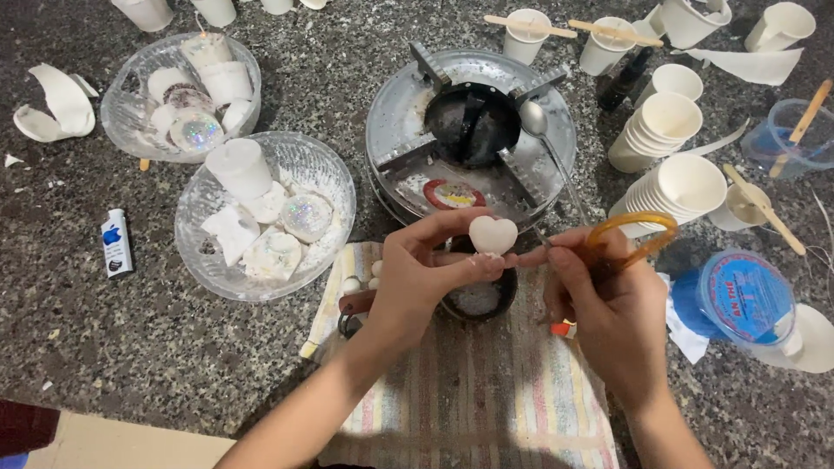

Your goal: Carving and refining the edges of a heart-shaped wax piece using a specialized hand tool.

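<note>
Striped cloth [486, 391], nearest: spread on dark speckled stone table [156, 339], under both forearms.

Left hand [417, 278]: fingers curled, thumb and fingertips pinching a white heart-shaped piece [493, 234] and holding it upright above a small dark pot [476, 300].

Small dark pot: on the cloth, directly below the heart, white residue inside; reddish handle [358, 302] projecting left beneath the left wrist.

Right hand [608, 304]: closed around orange-handled scissors [630, 239], finger loop showing above the knuckles, index fingertip touching the heart's right edge. Blades hidden; small orange-and-white object just below the hand, kind unclear.

Round lidded container with blue printed top [745, 295]: right of the right hand, beside blue and white paper scraps.

White lighter [115, 243]: flat on the table, well left of the cloth.

Clear glass bowl [198, 252]: left of the left hand, holding white wax pieces and an iridescent round one.

Second clear glass bowl [122, 113]: farther left, similar white pieces inside.

Round metal stove [391, 139]: centre, just beyond the heart, black burner in the middle, metal spoon [543, 143] lying across its right side.

Stacks of white paper cups [665, 130]: right of the stove, lying tilted.

Single white cups with wooden sticks across the rims [530, 28]: far edge.

Clear plastic cup with wooden stick [795, 135]: far right.

Torn white cup fragments [56, 104]: far left.
</note>
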